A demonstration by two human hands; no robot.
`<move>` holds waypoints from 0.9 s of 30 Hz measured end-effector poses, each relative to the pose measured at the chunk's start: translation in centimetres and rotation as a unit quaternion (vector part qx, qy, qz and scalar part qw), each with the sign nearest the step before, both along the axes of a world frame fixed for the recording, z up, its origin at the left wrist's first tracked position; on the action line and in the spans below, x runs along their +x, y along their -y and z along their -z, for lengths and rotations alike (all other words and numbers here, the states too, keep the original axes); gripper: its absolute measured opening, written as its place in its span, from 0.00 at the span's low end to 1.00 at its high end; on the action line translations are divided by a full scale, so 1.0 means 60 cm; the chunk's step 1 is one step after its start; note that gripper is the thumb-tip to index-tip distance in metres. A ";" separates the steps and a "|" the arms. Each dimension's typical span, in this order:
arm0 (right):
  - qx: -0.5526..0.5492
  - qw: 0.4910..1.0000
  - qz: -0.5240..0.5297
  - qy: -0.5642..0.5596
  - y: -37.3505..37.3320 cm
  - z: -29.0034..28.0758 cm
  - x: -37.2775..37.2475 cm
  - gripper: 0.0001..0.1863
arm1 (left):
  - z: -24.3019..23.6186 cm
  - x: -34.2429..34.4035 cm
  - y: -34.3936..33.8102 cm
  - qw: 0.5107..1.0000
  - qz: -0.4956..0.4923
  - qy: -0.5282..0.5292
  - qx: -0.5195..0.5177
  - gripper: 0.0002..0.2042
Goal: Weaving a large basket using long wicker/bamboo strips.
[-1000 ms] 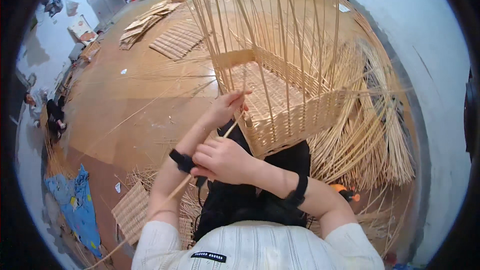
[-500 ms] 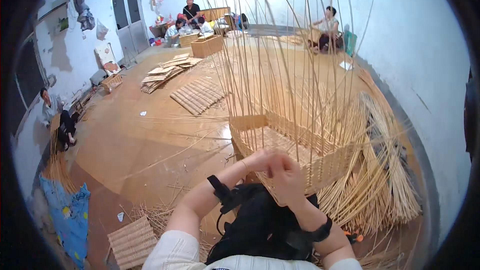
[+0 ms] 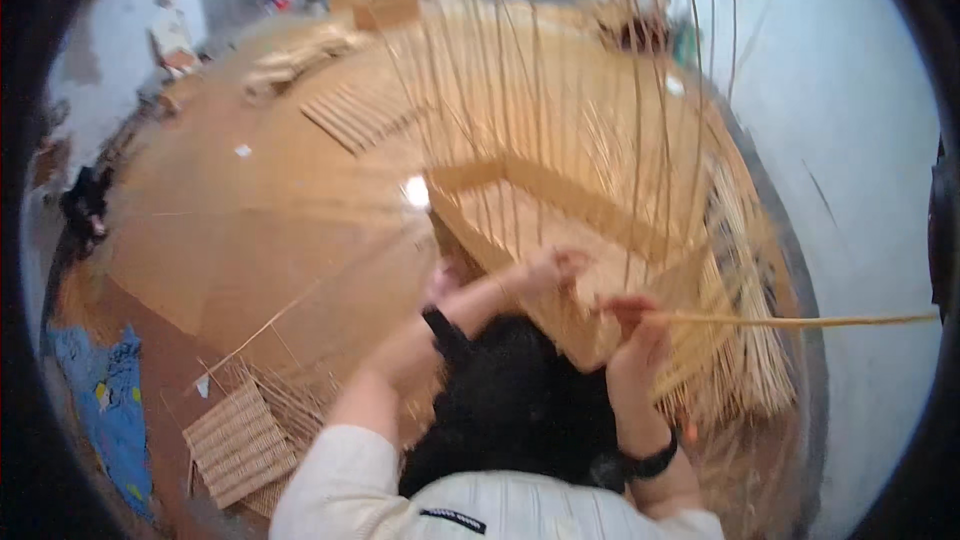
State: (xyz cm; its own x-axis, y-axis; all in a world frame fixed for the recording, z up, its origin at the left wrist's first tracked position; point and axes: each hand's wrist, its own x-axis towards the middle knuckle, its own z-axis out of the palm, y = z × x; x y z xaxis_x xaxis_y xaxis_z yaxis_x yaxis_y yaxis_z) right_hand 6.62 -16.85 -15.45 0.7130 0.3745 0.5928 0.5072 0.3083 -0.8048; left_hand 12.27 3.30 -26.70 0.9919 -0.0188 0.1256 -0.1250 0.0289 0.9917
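Brown floor spreads before me, the woven basket at the person's knees. I see the right hand with fingers closed on a pale strip; the left hand blurs over the basket's near side, grip unclear. Reeds line the floor's right edge.

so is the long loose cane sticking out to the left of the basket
No, the cane runs from the right hand out to the right, past the basket.
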 end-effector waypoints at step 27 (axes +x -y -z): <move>-0.317 0.935 0.130 0.092 0.012 0.042 0.008 0.08 | 0.010 -0.062 0.036 0.953 -0.036 0.256 0.159 0.16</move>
